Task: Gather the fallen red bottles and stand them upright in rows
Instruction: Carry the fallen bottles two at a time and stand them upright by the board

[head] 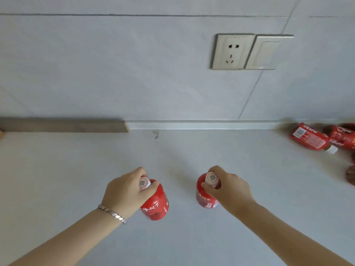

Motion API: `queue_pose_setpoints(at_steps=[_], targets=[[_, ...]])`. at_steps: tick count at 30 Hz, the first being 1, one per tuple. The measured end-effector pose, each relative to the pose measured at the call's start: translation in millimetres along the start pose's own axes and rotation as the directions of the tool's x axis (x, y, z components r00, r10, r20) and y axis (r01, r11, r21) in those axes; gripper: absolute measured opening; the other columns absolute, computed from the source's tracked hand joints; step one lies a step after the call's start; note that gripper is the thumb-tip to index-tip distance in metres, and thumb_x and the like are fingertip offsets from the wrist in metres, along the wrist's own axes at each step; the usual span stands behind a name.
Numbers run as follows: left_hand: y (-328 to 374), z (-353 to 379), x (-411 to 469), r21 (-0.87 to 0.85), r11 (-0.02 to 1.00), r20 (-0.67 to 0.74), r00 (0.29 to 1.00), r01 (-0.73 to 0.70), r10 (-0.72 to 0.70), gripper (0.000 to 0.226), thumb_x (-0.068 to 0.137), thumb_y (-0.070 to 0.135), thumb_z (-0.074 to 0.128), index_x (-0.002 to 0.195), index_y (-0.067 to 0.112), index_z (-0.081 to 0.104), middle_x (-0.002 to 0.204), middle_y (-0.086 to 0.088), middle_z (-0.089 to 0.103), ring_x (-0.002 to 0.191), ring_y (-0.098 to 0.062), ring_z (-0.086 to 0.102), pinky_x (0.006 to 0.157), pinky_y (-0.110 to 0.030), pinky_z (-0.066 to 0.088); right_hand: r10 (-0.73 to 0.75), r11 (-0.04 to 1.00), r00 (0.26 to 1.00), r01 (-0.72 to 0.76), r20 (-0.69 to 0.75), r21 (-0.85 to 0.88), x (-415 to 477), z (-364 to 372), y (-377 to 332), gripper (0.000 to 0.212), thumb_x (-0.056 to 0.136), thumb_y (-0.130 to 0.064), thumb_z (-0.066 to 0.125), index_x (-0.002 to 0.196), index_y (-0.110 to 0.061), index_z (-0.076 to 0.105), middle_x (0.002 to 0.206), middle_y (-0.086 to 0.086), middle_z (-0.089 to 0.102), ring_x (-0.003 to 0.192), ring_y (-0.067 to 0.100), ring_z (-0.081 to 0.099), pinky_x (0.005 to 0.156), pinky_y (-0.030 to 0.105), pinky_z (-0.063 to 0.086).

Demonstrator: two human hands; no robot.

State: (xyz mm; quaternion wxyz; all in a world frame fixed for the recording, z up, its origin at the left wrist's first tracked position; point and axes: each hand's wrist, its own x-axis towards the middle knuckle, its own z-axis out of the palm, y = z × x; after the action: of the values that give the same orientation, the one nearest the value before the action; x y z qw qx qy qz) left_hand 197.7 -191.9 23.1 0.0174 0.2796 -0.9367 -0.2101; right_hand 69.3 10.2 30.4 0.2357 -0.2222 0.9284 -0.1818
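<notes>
Each hand grips a red juice bottle by its cap: the left hand [127,191] holds one [156,203] tilted, the right hand [224,187] holds one [205,196] upright. At least 2 fallen bottles [309,136] lie on the white counter [67,169] below-right of the wall socket [232,51], long axes roughly sideways. They lie nearer the right hand, by my reckoning.

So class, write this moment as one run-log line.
left hand: grips left bottle by cap | right hand: grips right bottle by cap | both upright on counter | fallen bottles far right
</notes>
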Motion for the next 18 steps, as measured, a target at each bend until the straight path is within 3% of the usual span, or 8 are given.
queue_pose_setpoints(at_steps=[4,12,18], targets=[[-111.9,-60.8,6.2,-0.096,0.978,-0.052,0.98,0.185,-0.191,0.031,0.08,0.048,0.059,0.074,0.018,0.052,0.069,-0.001,0.062,0.073,-0.026,0.06,0.057,-0.026,0.039,-0.065,0.996,0.998,0.065,0.0,0.055,13.8,53.0,-115.4,0.029,0.085,-0.044,0.057,0.11,-0.03,0.051,0.098,-0.006,0.068,0.086,0.018,0.062,0.072,0.027,0.049],[-299.8,-146.6,62.5,-0.001,0.942,-0.181,0.926,0.337,-0.331,0.028,0.084,0.042,0.057,0.08,0.016,0.045,0.078,-0.002,0.055,0.075,-0.027,0.052,0.064,-0.028,0.036,-0.128,0.985,0.992,0.125,0.021,0.118,53.9,132.4,-292.4,0.029,0.085,-0.039,0.06,0.11,-0.026,0.052,0.1,-0.001,0.067,0.087,0.021,0.063,0.072,0.032,0.053],[-393.4,-147.7,103.7,-0.117,0.883,-0.188,0.863,0.454,-0.468,0.029,0.086,0.032,0.058,0.086,0.006,0.046,0.093,-0.018,0.059,0.094,-0.04,0.058,0.068,-0.031,0.035,-0.204,0.976,0.978,0.199,0.05,0.085,96.8,175.2,-383.7,0.033,0.087,-0.034,0.057,0.117,-0.023,0.051,0.112,0.004,0.065,0.1,0.026,0.061,0.081,0.035,0.052]])
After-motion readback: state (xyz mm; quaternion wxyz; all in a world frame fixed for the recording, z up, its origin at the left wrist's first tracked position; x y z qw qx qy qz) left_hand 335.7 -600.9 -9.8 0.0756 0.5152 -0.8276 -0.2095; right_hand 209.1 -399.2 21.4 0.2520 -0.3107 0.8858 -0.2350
